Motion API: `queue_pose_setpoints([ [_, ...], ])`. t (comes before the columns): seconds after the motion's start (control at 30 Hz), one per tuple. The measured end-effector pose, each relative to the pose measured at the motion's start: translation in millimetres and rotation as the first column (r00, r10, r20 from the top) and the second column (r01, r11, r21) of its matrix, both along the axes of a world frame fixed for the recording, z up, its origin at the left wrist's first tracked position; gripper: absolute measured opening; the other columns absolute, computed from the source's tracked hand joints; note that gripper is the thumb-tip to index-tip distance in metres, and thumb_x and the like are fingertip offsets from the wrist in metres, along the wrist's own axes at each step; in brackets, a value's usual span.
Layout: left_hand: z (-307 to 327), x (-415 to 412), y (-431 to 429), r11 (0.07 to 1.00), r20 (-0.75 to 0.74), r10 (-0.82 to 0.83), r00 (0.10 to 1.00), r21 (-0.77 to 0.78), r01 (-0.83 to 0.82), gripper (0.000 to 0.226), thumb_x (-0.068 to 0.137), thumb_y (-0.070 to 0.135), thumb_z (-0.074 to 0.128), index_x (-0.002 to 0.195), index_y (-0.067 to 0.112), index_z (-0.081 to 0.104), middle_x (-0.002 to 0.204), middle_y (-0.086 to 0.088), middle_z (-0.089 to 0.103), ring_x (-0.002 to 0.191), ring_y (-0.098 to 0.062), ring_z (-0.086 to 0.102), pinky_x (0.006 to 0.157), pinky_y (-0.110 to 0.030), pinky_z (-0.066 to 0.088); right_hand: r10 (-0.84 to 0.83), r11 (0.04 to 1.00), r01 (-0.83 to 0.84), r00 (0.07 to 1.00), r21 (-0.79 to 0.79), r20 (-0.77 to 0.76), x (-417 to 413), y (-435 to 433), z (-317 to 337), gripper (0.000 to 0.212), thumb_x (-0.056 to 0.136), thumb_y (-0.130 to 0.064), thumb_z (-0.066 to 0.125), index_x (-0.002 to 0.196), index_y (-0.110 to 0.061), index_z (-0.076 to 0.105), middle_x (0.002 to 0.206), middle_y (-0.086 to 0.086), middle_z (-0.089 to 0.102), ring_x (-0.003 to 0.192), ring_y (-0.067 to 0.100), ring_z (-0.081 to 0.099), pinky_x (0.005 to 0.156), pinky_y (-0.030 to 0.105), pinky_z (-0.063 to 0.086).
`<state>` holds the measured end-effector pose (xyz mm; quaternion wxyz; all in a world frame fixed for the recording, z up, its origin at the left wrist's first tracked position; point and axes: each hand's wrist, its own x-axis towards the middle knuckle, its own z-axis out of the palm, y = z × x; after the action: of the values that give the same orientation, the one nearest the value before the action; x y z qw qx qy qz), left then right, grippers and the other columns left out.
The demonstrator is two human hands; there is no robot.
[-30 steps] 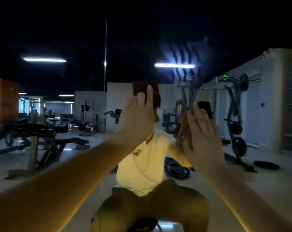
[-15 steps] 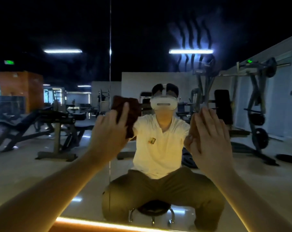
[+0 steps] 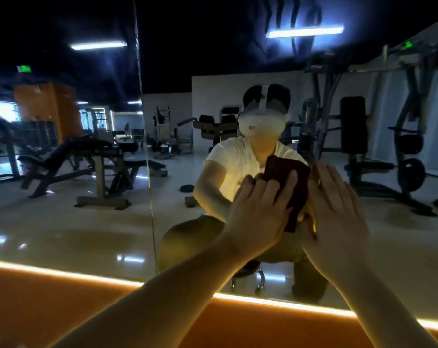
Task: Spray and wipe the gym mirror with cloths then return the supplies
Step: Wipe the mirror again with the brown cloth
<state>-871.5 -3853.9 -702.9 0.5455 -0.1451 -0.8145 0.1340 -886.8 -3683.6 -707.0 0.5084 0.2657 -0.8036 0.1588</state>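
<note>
Pressing cloth beneath left fingers, against mirror

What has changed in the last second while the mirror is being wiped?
The left hand swept the cloth across the mirror: from high up, out to the left, then back right and lower, so that it is now beside the right hand. The right hand stayed flat on the mirror, and the cloth stayed under the left hand.
</note>
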Motion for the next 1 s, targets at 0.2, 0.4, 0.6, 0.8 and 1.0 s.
queue_pose_setpoints([
  [0.2, -26, 44, -106, 0.983, -0.091, 0.176, 0.980, 0.065, -0.170, 0.063, 0.102, 0.041, 0.044, 0.155, 0.010, 0.035, 0.120, -0.018, 0.047, 0.105, -0.030, 0.049, 0.087, -0.043, 0.046, 0.042, 0.996, -0.043, 0.999, -0.074, -0.021, 4, -12, -3, 0.063, 0.096, -0.024, 0.048, 0.156, -0.006, 0.040, 0.169, 0.017, 0.020, 0.159, 0.032, 0.013, 0.125, 0.059, 0.020],
  [0.4, -91, 91, -177, 0.870, -0.011, 0.337, 0.942, 0.387, -0.306, 0.058, 0.107, 0.032, 0.042, 0.156, 0.000, 0.038, 0.112, -0.023, 0.057, 0.092, -0.032, 0.053, 0.079, -0.044, 0.041, 0.041, 0.997, -0.042, 0.999, -0.071, -0.021, -1, -21, -16, 0.063, 0.099, -0.023, 0.047, 0.158, -0.007, 0.036, 0.171, 0.016, 0.015, 0.159, 0.032, 0.008, 0.125, 0.060, 0.017],
  [0.6, -120, 73, -116, 0.897, 0.056, 0.093, 0.994, 0.429, -0.108, 0.062, 0.105, 0.030, 0.053, 0.157, 0.002, 0.034, 0.120, -0.019, 0.063, 0.100, -0.030, 0.061, 0.087, -0.043, 0.049, 0.072, 0.997, -0.072, 0.997, -0.012, -0.013, 0, -10, -21, 0.061, 0.099, -0.021, 0.049, 0.157, -0.006, 0.038, 0.171, 0.015, 0.017, 0.159, 0.030, 0.009, 0.125, 0.058, 0.017],
  [0.8, -141, 49, -36, 0.941, 0.122, -0.072, 0.990, 0.337, 0.027, 0.064, 0.102, 0.035, 0.054, 0.156, 0.006, 0.034, 0.119, -0.012, 0.064, 0.105, -0.025, 0.063, 0.090, -0.040, 0.056, 0.092, 0.995, -0.092, 0.996, 0.045, 0.014, 4, 7, -29, 0.063, 0.095, -0.018, 0.050, 0.156, -0.006, 0.040, 0.170, 0.015, 0.019, 0.159, 0.030, 0.014, 0.124, 0.057, 0.022],
  [1.0, -147, 57, -60, 0.984, 0.173, -0.049, 0.984, 0.179, 0.018, 0.058, 0.101, 0.028, 0.054, 0.153, 0.004, 0.041, 0.116, -0.012, 0.064, 0.100, -0.025, 0.063, 0.083, -0.041, 0.057, 0.104, 0.990, -0.111, 0.992, -0.091, -0.072, -2, 32, -28, 0.061, 0.096, -0.013, 0.053, 0.156, -0.008, 0.040, 0.167, 0.018, 0.026, 0.154, 0.034, 0.026, 0.120, 0.057, 0.030],
])
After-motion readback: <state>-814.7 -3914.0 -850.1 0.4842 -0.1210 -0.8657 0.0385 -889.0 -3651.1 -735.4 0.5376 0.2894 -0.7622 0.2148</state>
